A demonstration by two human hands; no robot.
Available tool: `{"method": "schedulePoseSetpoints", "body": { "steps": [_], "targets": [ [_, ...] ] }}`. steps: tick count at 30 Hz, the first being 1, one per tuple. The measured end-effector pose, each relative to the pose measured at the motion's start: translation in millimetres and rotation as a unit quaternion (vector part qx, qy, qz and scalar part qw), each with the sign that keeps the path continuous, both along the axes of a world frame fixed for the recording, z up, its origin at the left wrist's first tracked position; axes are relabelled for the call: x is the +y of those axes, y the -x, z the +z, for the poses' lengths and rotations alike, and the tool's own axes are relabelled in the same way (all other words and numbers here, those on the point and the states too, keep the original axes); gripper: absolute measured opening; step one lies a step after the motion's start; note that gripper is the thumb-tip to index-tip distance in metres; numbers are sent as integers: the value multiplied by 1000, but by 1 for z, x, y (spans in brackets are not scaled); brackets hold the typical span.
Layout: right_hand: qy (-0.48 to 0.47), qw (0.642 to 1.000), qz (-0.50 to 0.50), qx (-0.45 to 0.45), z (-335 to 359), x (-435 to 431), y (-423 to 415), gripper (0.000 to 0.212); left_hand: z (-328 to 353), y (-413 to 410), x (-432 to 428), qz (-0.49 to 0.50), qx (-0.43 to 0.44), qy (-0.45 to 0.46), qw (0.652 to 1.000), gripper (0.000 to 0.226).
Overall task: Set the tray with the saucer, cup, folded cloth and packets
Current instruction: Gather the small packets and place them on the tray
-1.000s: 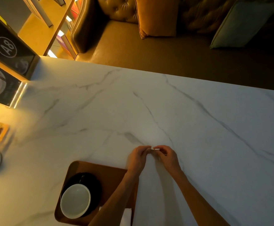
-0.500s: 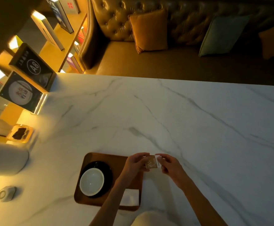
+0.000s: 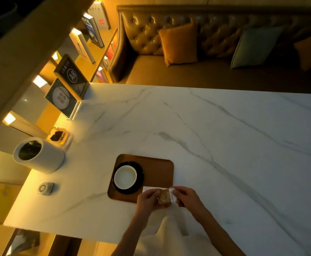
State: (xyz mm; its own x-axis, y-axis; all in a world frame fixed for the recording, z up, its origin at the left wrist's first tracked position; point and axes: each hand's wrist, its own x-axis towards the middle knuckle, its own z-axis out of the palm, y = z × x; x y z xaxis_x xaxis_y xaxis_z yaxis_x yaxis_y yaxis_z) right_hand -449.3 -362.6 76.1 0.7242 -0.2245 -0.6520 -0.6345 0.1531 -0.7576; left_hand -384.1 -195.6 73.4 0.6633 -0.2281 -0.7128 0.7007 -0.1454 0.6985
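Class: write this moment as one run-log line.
left hand: holds brown packet | right hand: holds white packet | tray: saucer, cup, cloth placed | packets: not yet placed

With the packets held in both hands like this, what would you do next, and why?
Probably lower the packets onto the folded cloth or the bare tray beside the cup: both hands hold them just above the tray's near edge.

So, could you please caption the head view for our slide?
Both hands, left hand and right hand, hold packets over the set tray.
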Motion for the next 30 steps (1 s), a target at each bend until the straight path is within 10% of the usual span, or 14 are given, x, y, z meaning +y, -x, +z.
{"method": "schedulePoseSetpoints", "body": {
  "steps": [30],
  "targets": [
    [78, 979, -42, 183, -56, 13, -107, 45, -58, -117, -32, -236, -2, -79, 969, 19]
  ]
}}
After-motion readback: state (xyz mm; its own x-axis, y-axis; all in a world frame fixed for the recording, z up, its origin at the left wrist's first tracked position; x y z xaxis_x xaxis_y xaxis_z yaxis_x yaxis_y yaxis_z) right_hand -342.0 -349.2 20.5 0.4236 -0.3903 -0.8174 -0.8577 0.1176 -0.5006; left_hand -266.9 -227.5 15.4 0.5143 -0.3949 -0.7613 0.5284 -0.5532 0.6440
